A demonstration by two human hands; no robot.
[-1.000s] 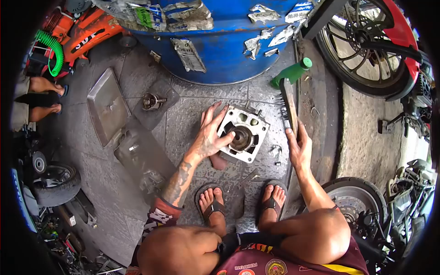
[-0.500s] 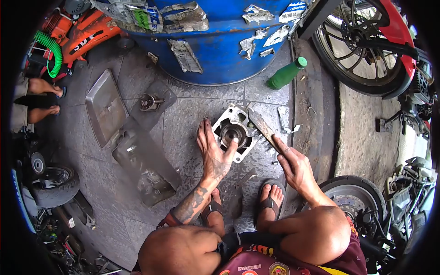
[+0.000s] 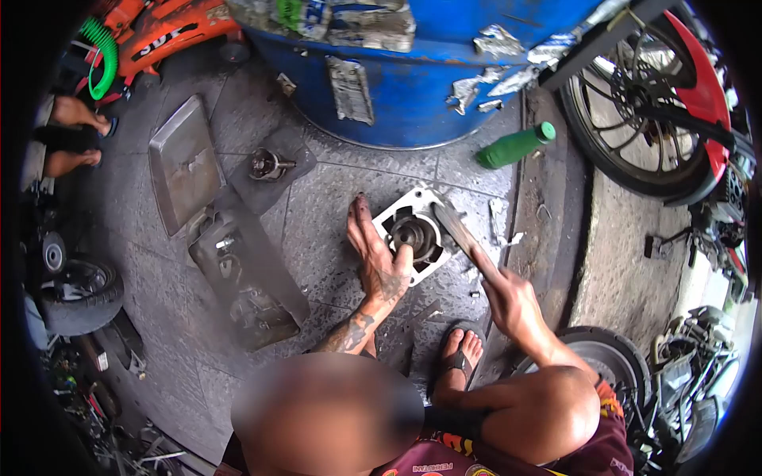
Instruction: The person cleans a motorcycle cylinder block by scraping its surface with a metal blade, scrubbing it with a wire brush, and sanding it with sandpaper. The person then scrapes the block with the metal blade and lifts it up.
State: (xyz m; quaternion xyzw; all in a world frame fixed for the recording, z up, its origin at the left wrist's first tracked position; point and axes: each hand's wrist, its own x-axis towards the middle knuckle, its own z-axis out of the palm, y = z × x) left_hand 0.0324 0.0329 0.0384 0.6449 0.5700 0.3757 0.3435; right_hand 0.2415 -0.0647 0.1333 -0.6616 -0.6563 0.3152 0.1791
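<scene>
A metal engine cylinder (image 3: 421,195) with a round bore stands on the tiled floor in front of me. My left hand (image 3: 382,260) grips its left side, the thumb at the bore's lower edge and the fingers along the outside. Closed round a wooden-handled wire brush (image 3: 470,243), my right hand (image 3: 512,301) is to the right of the cylinder. The brush's head lies against the cylinder's upper right side; its bristles are hidden. Beyond the cylinder, a green bottle (image 3: 516,147) lies tilted in view near the blue drum.
The blue drum (image 3: 397,95) rises ahead. Left are a metal tray (image 3: 187,170), a dark open case (image 3: 246,278) and a metal part (image 3: 265,164) on a dark sheet. A red-fendered wheel (image 3: 635,103) stands right. Another person's legs (image 3: 75,135) show far left.
The brush has come down and left from its raised position to the cylinder's right side. The cylinder has turned slightly under my left hand. The view has shifted and tilted.
</scene>
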